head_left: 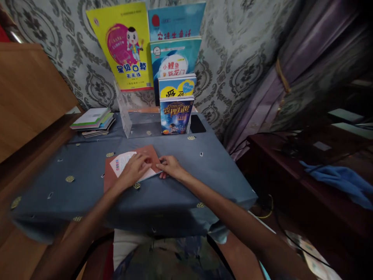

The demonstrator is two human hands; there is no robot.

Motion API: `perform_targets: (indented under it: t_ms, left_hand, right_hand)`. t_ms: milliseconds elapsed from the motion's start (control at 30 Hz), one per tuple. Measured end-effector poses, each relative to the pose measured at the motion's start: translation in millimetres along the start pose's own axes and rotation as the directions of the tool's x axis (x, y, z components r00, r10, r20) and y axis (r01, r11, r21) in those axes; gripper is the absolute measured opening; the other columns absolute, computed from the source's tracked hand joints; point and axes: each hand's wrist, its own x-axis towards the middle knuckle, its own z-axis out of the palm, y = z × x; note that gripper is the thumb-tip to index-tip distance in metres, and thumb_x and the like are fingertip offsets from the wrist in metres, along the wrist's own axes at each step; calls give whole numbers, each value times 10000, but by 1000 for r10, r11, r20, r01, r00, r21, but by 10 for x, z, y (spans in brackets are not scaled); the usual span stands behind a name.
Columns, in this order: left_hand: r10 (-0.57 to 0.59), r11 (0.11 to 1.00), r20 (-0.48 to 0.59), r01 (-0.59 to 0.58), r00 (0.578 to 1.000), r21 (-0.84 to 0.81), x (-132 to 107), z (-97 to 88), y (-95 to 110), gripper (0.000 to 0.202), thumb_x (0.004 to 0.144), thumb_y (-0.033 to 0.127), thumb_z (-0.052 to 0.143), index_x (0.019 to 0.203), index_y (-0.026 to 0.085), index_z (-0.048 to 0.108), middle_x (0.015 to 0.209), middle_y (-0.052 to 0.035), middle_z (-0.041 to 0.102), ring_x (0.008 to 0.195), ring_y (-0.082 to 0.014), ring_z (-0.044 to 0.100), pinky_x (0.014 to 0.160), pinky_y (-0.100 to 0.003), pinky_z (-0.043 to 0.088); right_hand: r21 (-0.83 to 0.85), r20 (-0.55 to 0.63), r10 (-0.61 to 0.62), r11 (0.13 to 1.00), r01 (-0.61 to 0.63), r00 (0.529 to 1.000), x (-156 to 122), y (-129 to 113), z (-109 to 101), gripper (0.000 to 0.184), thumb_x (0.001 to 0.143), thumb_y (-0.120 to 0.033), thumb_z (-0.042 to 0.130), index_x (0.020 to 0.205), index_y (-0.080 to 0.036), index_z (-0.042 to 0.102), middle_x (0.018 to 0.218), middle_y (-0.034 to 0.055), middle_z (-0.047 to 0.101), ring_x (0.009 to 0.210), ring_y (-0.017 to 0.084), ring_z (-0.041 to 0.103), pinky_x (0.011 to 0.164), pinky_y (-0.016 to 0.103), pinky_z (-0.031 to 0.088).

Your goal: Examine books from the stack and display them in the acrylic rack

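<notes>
A thin book with an orange-brown cover and a white printed panel (109,175) lies flat and slightly turned on the cloth-covered table. My left hand (134,169) rests over its middle, fingers bent but apart, and covers part of the white panel. At the book's right corner, my right hand (171,166) pinches the edge, thumb on top and fingers underneath. Behind the book stands a clear acrylic rack (142,129). It holds a yellow workbook (116,23), two blue-green books (175,50), a yellow-and-blue book (177,87) and a dark blue book (175,116) in front.
A stack of books (91,118) lies at the table's back left. A black flat object (198,123) sits right of the rack. Patterned curtains hang behind the table (215,171). A wooden panel (35,89) stands left; a dark red cabinet with a blue cloth (340,181) is on the right.
</notes>
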Motion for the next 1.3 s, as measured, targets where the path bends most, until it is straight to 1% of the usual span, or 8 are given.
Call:
perform_targets:
  t_ms: [133, 267, 367, 500, 700, 800, 967, 1300]
  left_hand:
    - [102, 994, -7, -102, 995, 32, -269, 77, 191, 330, 978, 393, 536, 1251, 216, 596, 1236, -111, 644, 1153, -262, 589, 986, -436, 482]
    - [109, 985, -30, -104, 994, 135, -310, 130, 199, 271, 991, 341, 522, 1201, 212, 635, 1182, -105, 685, 1079, -261, 630, 932, -427, 503]
    - [117, 987, -48, -111, 992, 117, -287, 132, 184, 244, 1002, 335, 506, 1120, 208, 678, 1112, -93, 717, 1012, -245, 656, 890, -403, 515]
    - [47, 999, -66, -47, 997, -5, -266, 109, 198, 241, 994, 359, 533, 1056, 215, 715, 1028, -63, 736, 946, -222, 671, 825, -367, 516]
    - [-53, 994, -41, 49, 998, -102, -246, 90, 230, 230, 977, 338, 558, 1027, 224, 751, 979, -44, 730, 920, -199, 664, 796, -330, 499]
    - [-38, 997, -20, 36, 999, -65, -237, 72, 252, 219, 973, 295, 557, 1016, 220, 757, 974, -44, 729, 910, -200, 658, 798, -327, 492]
    - [-33, 999, 34, 32, 999, 10, -211, 21, 297, 218, 969, 243, 548, 1017, 204, 757, 960, -52, 721, 885, -204, 651, 785, -328, 486]
    - [-90, 993, 135, 78, 987, 88, -169, -50, 355, 233, 975, 232, 522, 980, 184, 750, 924, -51, 695, 909, -209, 649, 804, -324, 482]
  right_hand:
    - [-51, -18, 32, 998, -33, 999, 10, -17, 0, 235, 874, -141, 632, 1090, -161, 540, 451, -85, 602, 331, 116, 571, 319, 162, 431]
    - [-18, 13, 7, 1000, -7, 1000, -26, -37, -48, 344, 903, -187, 592, 1233, -162, 499, 503, -66, 648, 353, 100, 567, 333, 149, 416]
    - [-14, 35, -22, 1000, 23, 999, -43, -18, -134, 287, 895, -278, 601, 1152, -154, 568, 513, -49, 649, 355, 97, 551, 336, 157, 394]
    - [-119, -92, -185, 978, 174, 978, -40, 17, -241, 228, 870, -337, 596, 988, -154, 663, 529, -40, 631, 368, 84, 513, 363, 171, 370]
    - [-251, -80, -382, 902, 352, 921, -85, 4, -225, 269, 886, -281, 539, 1069, -160, 696, 797, 48, 756, 697, 148, 694, 643, 249, 527]
    - [-310, -27, -402, 874, 375, 915, -112, -7, -190, 272, 900, -258, 529, 1086, -166, 706, 828, 55, 771, 782, 171, 713, 738, 290, 540]
    - [-362, -12, -405, 854, 373, 914, -88, 10, -187, 293, 921, -269, 516, 1106, -172, 722, 813, 52, 773, 741, 170, 700, 691, 279, 532]
    - [-317, -24, -382, 879, 356, 924, -54, 35, -191, 302, 924, -285, 514, 1072, -155, 742, 782, 55, 766, 696, 161, 707, 686, 272, 546]
